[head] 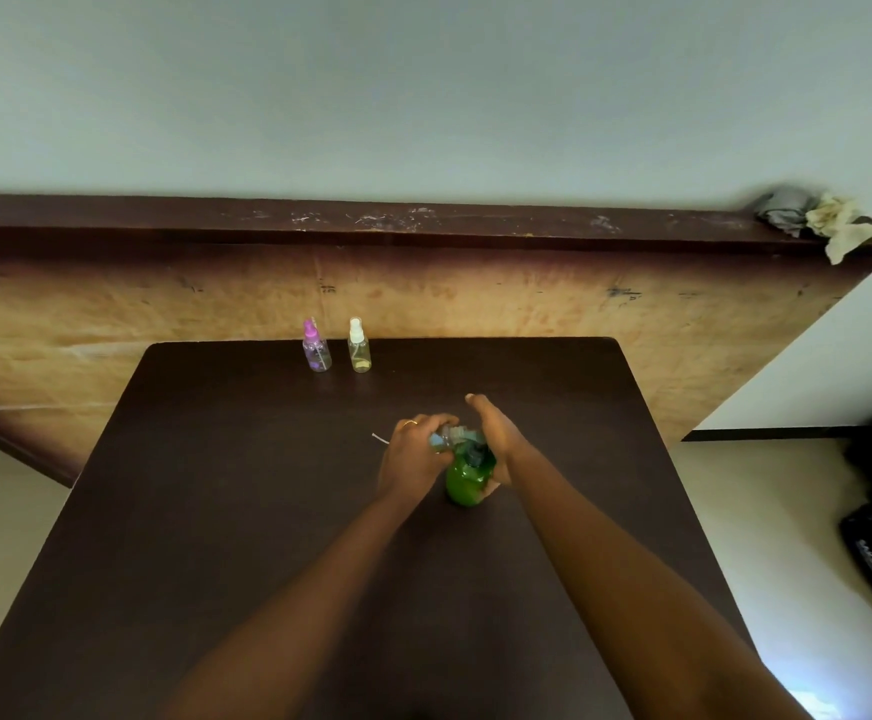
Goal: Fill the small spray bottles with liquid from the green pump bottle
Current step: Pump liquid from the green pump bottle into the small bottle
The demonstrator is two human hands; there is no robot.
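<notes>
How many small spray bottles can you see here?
3. The pink-capped bottle and white-capped bottle stand side by side at the far edge of the table. A clear bottle, partly hidden by fingers, is held in the left hand at the green pump bottle.

Both of the person's forearms [319, 589] were bare along their whole visible length, from the wrists back to the near edge of view. The left grip [413, 454] wore a thin, plain, gold-coloured ring [409, 423] on one finger, close to the knuckle. The right grip [496, 439] and its wrist were bare.
</notes>
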